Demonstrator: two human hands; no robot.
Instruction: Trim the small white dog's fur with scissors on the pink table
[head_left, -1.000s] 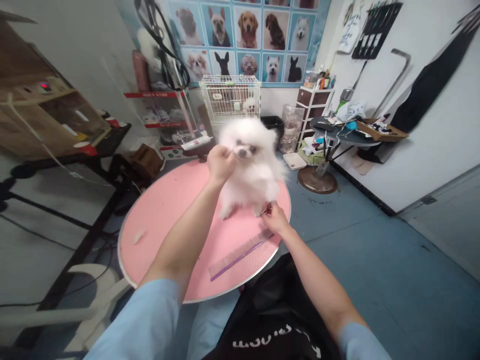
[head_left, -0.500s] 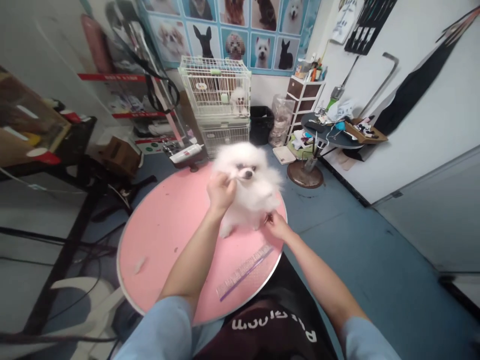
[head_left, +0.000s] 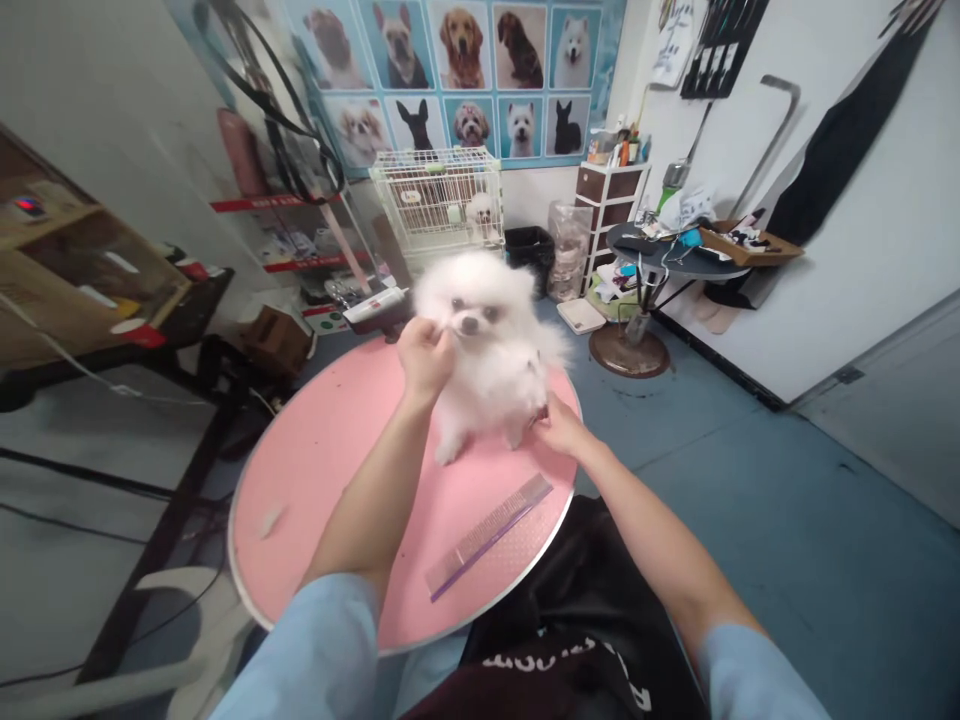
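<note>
A small fluffy white dog (head_left: 491, 350) sits on a round pink table (head_left: 330, 460), facing me. My left hand (head_left: 424, 355) is closed, pinching the fur at the side of the dog's muzzle. My right hand (head_left: 559, 428) is closed at the dog's front paw, on the table's right edge; a thin tool seems to sit in its fingers, too small to name. A long metal comb with a purple spine (head_left: 487, 535) lies on the table in front of me, between my arms.
A white wire cage (head_left: 439, 200) holding another small white dog stands behind the table. A clipper (head_left: 375, 305) lies at the table's far edge. A dark side table (head_left: 679, 262) with clutter stands at the right. A black frame and shelves stand at the left.
The view has swung about; the dog has turned its head slightly. My left hand stays at its muzzle, and my right hand has moved a little closer to the paw.
</note>
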